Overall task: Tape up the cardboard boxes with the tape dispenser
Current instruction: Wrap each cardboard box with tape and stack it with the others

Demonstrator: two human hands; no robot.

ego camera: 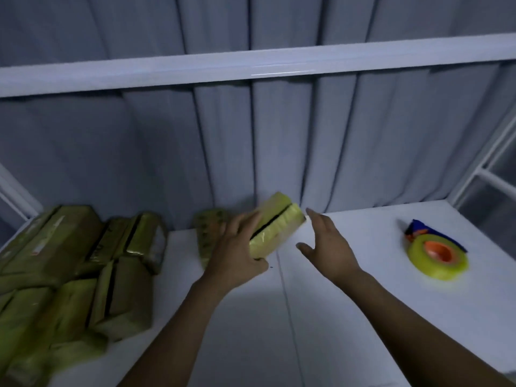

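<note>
My left hand (236, 251) grips a small cardboard box (276, 226) by its left end, holding it tilted above the white table (335, 317). A dark slit runs along the box's top between its two flaps. Just to the right of the box my right hand (325, 244) hovers with fingers spread, not touching it. The tape dispenser (434, 252), a yellowish tape roll on an orange core with a blue handle, lies on the table at the right, apart from both hands.
A pile of several cardboard boxes (69, 263) fills the table's left side. Another flat box (208, 233) lies behind my left hand. Grey curtain hangs at the back, a white rail (251, 68) crosses above, and a white frame (491, 174) stands at the right.
</note>
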